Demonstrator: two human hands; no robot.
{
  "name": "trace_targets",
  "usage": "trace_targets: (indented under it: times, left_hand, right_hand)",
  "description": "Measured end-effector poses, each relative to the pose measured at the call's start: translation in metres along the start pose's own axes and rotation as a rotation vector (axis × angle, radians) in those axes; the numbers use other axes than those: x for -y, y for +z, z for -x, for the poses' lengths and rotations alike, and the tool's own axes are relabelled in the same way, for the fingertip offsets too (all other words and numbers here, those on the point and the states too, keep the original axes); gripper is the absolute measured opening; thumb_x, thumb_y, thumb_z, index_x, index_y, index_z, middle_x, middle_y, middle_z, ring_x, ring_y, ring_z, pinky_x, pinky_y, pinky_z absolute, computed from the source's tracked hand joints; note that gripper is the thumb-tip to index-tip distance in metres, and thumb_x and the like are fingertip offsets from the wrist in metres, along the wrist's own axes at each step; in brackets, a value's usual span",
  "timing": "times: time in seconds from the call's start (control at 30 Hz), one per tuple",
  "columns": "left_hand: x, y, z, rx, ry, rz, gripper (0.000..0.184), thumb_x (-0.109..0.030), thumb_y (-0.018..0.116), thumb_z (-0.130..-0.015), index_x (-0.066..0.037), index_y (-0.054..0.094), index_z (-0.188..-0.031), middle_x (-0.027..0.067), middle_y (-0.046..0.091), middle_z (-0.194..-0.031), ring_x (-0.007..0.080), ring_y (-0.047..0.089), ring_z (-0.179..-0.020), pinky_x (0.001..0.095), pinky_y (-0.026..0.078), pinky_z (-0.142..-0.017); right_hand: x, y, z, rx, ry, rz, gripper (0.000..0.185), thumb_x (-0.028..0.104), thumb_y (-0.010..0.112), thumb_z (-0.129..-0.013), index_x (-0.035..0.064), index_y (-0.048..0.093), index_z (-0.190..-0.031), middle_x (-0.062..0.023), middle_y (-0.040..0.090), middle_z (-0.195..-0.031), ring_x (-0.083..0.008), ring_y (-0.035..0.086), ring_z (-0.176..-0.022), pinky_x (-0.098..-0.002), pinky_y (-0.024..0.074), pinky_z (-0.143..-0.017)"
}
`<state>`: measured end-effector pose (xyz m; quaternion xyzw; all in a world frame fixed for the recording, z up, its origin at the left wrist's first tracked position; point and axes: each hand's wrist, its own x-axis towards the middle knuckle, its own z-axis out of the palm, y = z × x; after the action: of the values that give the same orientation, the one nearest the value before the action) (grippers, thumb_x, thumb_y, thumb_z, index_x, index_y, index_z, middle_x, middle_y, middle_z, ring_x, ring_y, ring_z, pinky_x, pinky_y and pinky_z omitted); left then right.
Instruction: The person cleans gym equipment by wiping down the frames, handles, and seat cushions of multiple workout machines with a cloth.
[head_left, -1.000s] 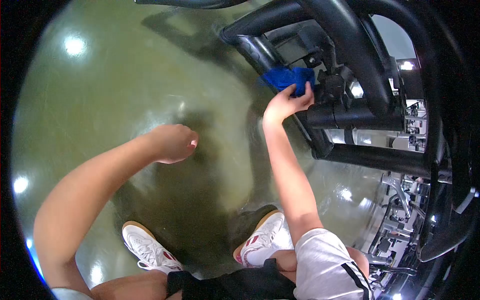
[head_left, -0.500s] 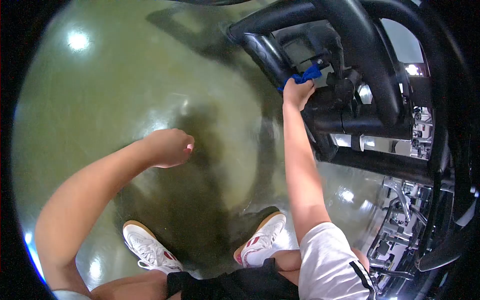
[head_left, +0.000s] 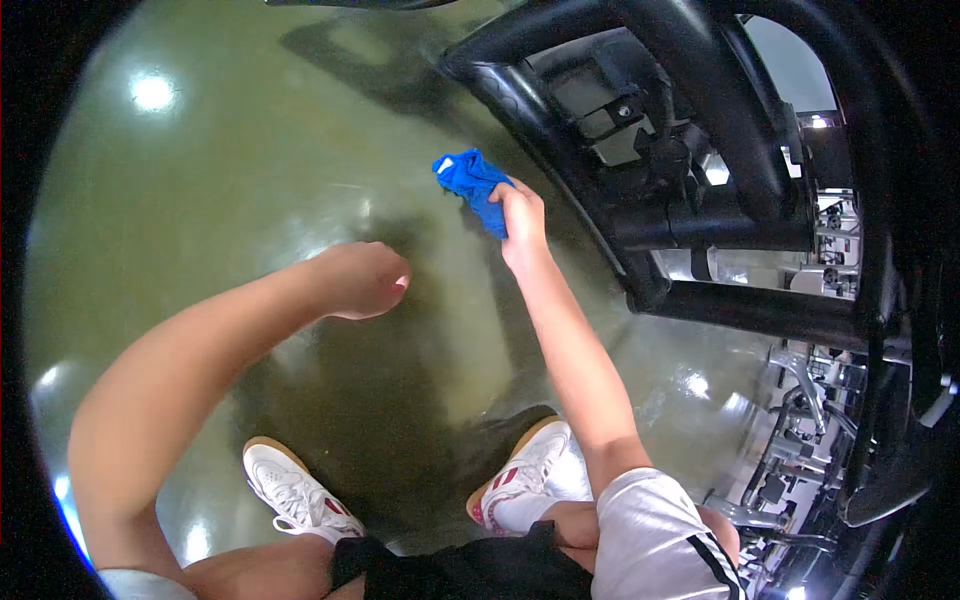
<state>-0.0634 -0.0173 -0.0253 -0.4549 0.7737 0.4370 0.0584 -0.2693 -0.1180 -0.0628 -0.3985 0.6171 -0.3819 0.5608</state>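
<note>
A crumpled blue cloth (head_left: 470, 180) is gripped in my right hand (head_left: 524, 218), held over the floor just left of the black machine frame (head_left: 540, 120). The cloth hangs out past my fingers toward the left and does not touch the frame. My left hand (head_left: 368, 280) is curled closed in front of my body, with a fingertip showing at its right side. Its palm side is hidden, so I cannot make out whether anything is in it.
Thick black tubes of the machine fill the upper right. More gym equipment (head_left: 790, 450) stands at the lower right. My white shoes (head_left: 295, 485) are planted apart on the shiny green floor (head_left: 200, 200).
My right hand has pulled the blue cloth away from the machine's frame, moving left and slightly down. My left hand has shifted a little up and to the right, still curled.
</note>
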Motion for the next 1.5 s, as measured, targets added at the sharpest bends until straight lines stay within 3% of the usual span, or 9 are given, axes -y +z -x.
trace_targets:
  times: [0.27,0.37,0.47,0.57,0.93,1.23,1.3,1.4,1.5]
  left_hand:
    - [-0.012,-0.017,0.023,-0.057,-0.068,-0.096,0.023,-0.019,0.048,-0.083,-0.012,0.064,-0.098,0.0129,0.064,-0.099,0.0331,0.061,-0.094,0.0420,0.049,-0.080]
    - [-0.010,-0.029,0.037,-0.136,-0.054,-0.214,0.021,-0.023,0.046,-0.086,-0.006,0.059,-0.088,0.0172,0.063,-0.084,0.0388,0.061,-0.081,0.0485,0.049,-0.071]
    - [-0.017,-0.045,0.050,-0.164,-0.147,-0.269,0.027,-0.025,0.042,-0.087,-0.005,0.059,-0.091,0.0181,0.064,-0.086,0.0384,0.061,-0.084,0.0480,0.049,-0.075]
    - [-0.012,-0.055,0.060,-0.170,-0.175,-0.284,0.029,-0.027,0.041,-0.088,-0.006,0.059,-0.094,0.0181,0.063,-0.093,0.0360,0.060,-0.090,0.0475,0.048,-0.078]
    - [0.013,-0.094,0.089,-0.331,-0.236,-0.207,0.034,-0.035,0.050,-0.085,-0.005,0.060,-0.096,0.0195,0.058,-0.100,0.0358,0.055,-0.099,0.0439,0.045,-0.086]
    - [0.026,-0.089,0.072,-0.750,0.108,-0.154,0.046,-0.039,0.069,-0.071,-0.003,0.060,-0.097,0.0162,0.061,-0.098,0.0353,0.055,-0.096,0.0403,0.046,-0.084]
    - [0.011,-0.100,0.089,-0.638,0.007,0.176,0.044,-0.037,0.070,-0.069,-0.004,0.060,-0.096,0.0149,0.063,-0.088,0.0334,0.060,-0.085,0.0384,0.048,-0.077]
    - [0.021,-0.111,0.085,-0.871,-0.013,0.093,0.037,-0.033,0.069,-0.069,-0.003,0.058,-0.088,0.0150,0.059,-0.075,0.0274,0.059,-0.073,0.0374,0.047,-0.067]
    - [0.020,-0.124,0.088,-0.905,0.005,0.409,0.017,-0.010,0.064,-0.073,-0.004,0.054,-0.085,0.0016,0.053,-0.072,0.0111,0.051,-0.069,0.0290,0.044,-0.062]
  right_hand:
    - [0.018,0.023,0.011,0.162,0.063,-0.173,0.014,0.010,0.056,-0.071,0.0055,0.059,-0.083,-0.0014,0.053,-0.067,-0.0126,0.049,-0.053,-0.0266,0.0364,-0.045]
    - [0.031,0.040,0.023,0.213,0.146,-0.224,0.009,0.018,0.060,-0.076,0.0109,0.058,-0.079,0.0005,0.053,-0.064,-0.0109,0.049,-0.050,-0.0249,0.0346,-0.041]
    - [0.053,0.064,0.054,0.341,0.014,-0.105,0.013,0.023,0.062,-0.080,0.0106,0.060,-0.085,0.0005,0.059,-0.071,-0.0093,0.054,-0.055,-0.0255,0.0395,-0.044]
    - [0.054,0.078,0.056,0.447,-0.031,-0.131,0.027,0.016,0.062,-0.082,0.0011,0.062,-0.105,-0.0046,0.066,-0.088,-0.0101,0.061,-0.071,-0.0233,0.0472,-0.063]
    - [0.107,0.095,0.105,0.559,-0.430,0.323,0.024,0.012,0.061,-0.080,0.0001,0.062,-0.101,-0.0028,0.064,-0.085,-0.0079,0.057,-0.077,-0.0232,0.0449,-0.070]
    - [0.111,0.093,0.112,0.566,-0.472,0.409,0.025,0.014,0.062,-0.080,0.0003,0.061,-0.101,-0.0062,0.064,-0.084,-0.0100,0.058,-0.076,-0.0252,0.0453,-0.071]
    - [0.112,0.090,0.110,0.556,-0.415,0.366,0.028,0.015,0.064,-0.078,0.0013,0.061,-0.102,-0.0080,0.063,-0.088,-0.0122,0.059,-0.079,-0.0265,0.0456,-0.073]
    - [0.112,0.086,0.105,0.401,-0.789,0.522,0.048,0.017,0.074,-0.066,0.0042,0.058,-0.109,-0.0148,0.055,-0.105,-0.0290,0.056,-0.099,-0.0356,0.0436,-0.087]
    - [0.110,0.078,0.097,0.405,-0.729,0.618,0.042,0.015,0.070,-0.065,0.0029,0.059,-0.105,-0.0137,0.062,-0.095,-0.0270,0.061,-0.091,-0.0331,0.0456,-0.082]
